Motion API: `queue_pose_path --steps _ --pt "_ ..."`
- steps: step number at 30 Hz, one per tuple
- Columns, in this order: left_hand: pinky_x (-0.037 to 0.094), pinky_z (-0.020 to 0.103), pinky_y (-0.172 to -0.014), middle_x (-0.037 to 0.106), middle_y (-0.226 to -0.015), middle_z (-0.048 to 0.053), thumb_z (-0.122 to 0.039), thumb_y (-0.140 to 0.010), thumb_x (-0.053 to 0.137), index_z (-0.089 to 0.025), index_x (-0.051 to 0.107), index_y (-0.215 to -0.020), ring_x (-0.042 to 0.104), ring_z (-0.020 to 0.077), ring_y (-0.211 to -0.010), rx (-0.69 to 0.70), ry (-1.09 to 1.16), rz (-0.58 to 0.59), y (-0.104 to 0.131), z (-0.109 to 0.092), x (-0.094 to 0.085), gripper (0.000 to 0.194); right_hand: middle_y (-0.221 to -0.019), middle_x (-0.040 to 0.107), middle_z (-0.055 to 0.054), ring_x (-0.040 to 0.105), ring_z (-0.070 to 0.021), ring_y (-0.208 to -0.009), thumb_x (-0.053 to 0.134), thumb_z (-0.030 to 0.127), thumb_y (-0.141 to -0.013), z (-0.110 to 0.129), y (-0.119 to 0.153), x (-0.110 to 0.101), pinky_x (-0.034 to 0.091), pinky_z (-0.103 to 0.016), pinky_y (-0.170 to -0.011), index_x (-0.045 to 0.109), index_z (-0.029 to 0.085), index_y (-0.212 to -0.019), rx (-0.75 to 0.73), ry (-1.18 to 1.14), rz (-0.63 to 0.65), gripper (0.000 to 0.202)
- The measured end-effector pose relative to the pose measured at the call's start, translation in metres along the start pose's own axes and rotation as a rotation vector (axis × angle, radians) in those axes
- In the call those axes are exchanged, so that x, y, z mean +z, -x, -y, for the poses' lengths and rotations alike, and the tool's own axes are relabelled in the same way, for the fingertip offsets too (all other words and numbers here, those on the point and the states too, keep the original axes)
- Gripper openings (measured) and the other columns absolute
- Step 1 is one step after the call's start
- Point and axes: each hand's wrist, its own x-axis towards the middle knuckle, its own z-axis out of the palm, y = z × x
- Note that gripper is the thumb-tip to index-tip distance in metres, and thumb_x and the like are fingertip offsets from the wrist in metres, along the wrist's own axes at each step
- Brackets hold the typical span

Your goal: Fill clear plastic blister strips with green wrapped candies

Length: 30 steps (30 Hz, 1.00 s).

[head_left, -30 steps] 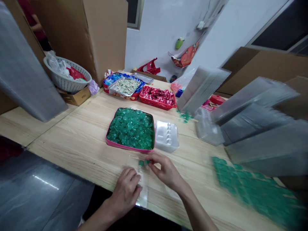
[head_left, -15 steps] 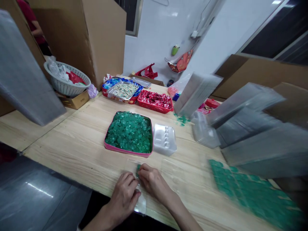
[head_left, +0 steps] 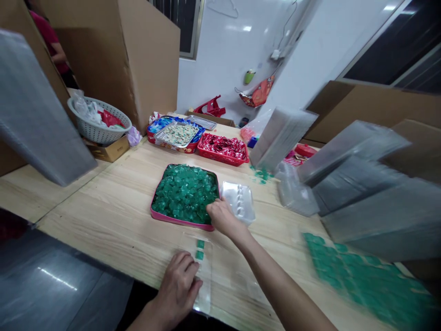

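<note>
A narrow clear plastic tray (head_left: 206, 285) lies near the table's front edge, with two small green squares (head_left: 200, 249) sitting in its far part. My left hand (head_left: 177, 285) is closed on the tray's left side, fingers curled and thumb pressed near its middle, covering part of it. At the right rim of a pink-edged tin (head_left: 179, 221), my right hand (head_left: 222, 215) reaches in with its fingers drawn together; the fingertips are hidden. Heaped inside the tin are green translucent pieces (head_left: 184, 191).
Clear trays (head_left: 237, 202) lie right of the tin. Filled green trays (head_left: 365, 276) cover the right side, below tall plastic stacks (head_left: 358, 197). Behind are a red basket (head_left: 223, 158) of red packets and a metal tray (head_left: 179, 133). Far left stands a grey basket (head_left: 99, 124).
My right hand has left the narrow tray and moved forward to the tin's right edge. Two green squares now show in the tray. My left hand stays at the tray.
</note>
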Motion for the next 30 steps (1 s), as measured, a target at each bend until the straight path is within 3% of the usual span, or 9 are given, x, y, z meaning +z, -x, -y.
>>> queue_pose_path --steps 10,12,14,16,18,20,23,27,30 --pt "0.046 0.045 -0.082 0.059 -0.09 0.01 -0.012 -0.077 0.052 -0.015 0.058 -0.092 0.051 0.0259 -0.093 -0.005 0.014 0.038 -0.001 -0.002 -0.004 0.016 -0.08 0.067 -0.013 0.058 -0.0238 -0.083 0.051 0.001 -0.069 -0.003 0.004 0.004 0.03 -0.035 -0.08 0.063 0.013 -0.07 0.055 -0.074 -0.006 0.017" --pt "0.046 0.044 -0.082 0.059 -0.09 0.009 -0.012 -0.078 0.052 -0.016 0.058 -0.092 0.052 0.0254 -0.093 -0.018 0.021 0.032 -0.001 -0.002 -0.004 0.016 -0.076 0.066 -0.01 0.059 -0.0226 -0.08 0.051 -0.001 -0.068 -0.004 0.004 0.002 0.031 -0.037 -0.083 0.062 0.013 -0.071 0.049 -0.079 0.0 0.018" --pt "0.046 0.043 -0.082 0.059 -0.09 0.008 -0.011 -0.077 0.052 -0.017 0.059 -0.091 0.052 0.0252 -0.092 -0.033 0.031 0.03 -0.001 -0.002 -0.004 0.016 -0.076 0.066 -0.006 0.06 -0.0205 -0.081 0.051 0.0 -0.069 -0.006 0.008 0.0 0.03 -0.04 -0.089 0.062 0.015 -0.075 0.047 -0.164 -0.071 0.019" --pt "0.046 0.043 -0.081 0.06 -0.089 0.008 -0.013 -0.077 0.054 -0.017 0.06 -0.089 0.052 0.0251 -0.091 -0.047 0.055 0.03 -0.002 -0.003 -0.005 0.014 -0.081 0.066 -0.003 0.06 -0.0187 -0.083 0.052 0.006 -0.074 -0.007 0.017 -0.003 0.033 -0.041 -0.09 0.061 0.017 -0.08 0.063 -0.387 -0.222 0.016" --pt "0.046 0.041 -0.079 0.061 -0.086 0.008 -0.015 -0.078 0.054 -0.017 0.061 -0.087 0.053 0.0245 -0.088 -0.071 0.107 0.002 -0.005 -0.003 -0.007 0.012 -0.081 0.065 -0.003 0.061 -0.018 -0.079 0.055 0.016 -0.078 -0.005 0.031 -0.004 0.043 -0.036 -0.081 0.06 0.019 -0.082 0.09 -0.737 -0.333 0.007" --pt "0.046 0.037 -0.075 0.062 -0.083 0.007 -0.018 -0.082 0.05 -0.017 0.062 -0.085 0.056 0.0225 -0.083 -0.141 0.213 -0.048 -0.01 -0.004 -0.011 0.013 -0.076 0.065 -0.002 0.061 -0.0172 -0.071 0.06 0.027 -0.078 0.002 0.047 -0.002 0.047 -0.03 -0.066 0.061 0.019 -0.082 0.107 -1.09 -0.299 0.01" --pt "0.046 0.03 -0.072 0.065 -0.08 0.005 -0.024 -0.086 0.046 -0.017 0.063 -0.086 0.059 0.019 -0.079 -0.367 0.492 -0.113 -0.022 -0.006 -0.015 0.019 -0.071 0.064 -0.001 0.061 -0.0153 -0.064 0.068 0.036 -0.073 0.022 0.069 0.005 0.048 -0.027 -0.059 0.063 0.018 -0.081 0.13 -1.468 -0.166 0.02" --pt "0.044 0.024 -0.064 0.065 -0.073 0.003 -0.028 -0.079 0.056 -0.014 0.064 -0.081 0.058 0.0142 -0.069 -0.508 0.878 -0.111 -0.036 -0.007 -0.016 0.016 -0.068 0.067 -0.002 0.063 -0.0156 -0.061 0.075 0.037 -0.067 0.049 0.084 0.019 0.052 -0.028 -0.06 0.065 0.018 -0.078 0.217 -1.698 -0.119 0.024" --pt "0.041 0.022 -0.059 0.062 -0.061 0.002 -0.026 -0.071 0.061 -0.012 0.065 -0.068 0.054 0.0118 -0.06 -0.56 1.013 -0.08 -0.039 -0.007 -0.015 0.015 -0.068 0.068 -0.002 0.064 -0.0155 -0.059 0.078 0.035 -0.064 0.059 0.088 0.03 0.053 -0.029 -0.06 0.067 0.019 -0.076 0.278 -1.813 -0.165 0.023"
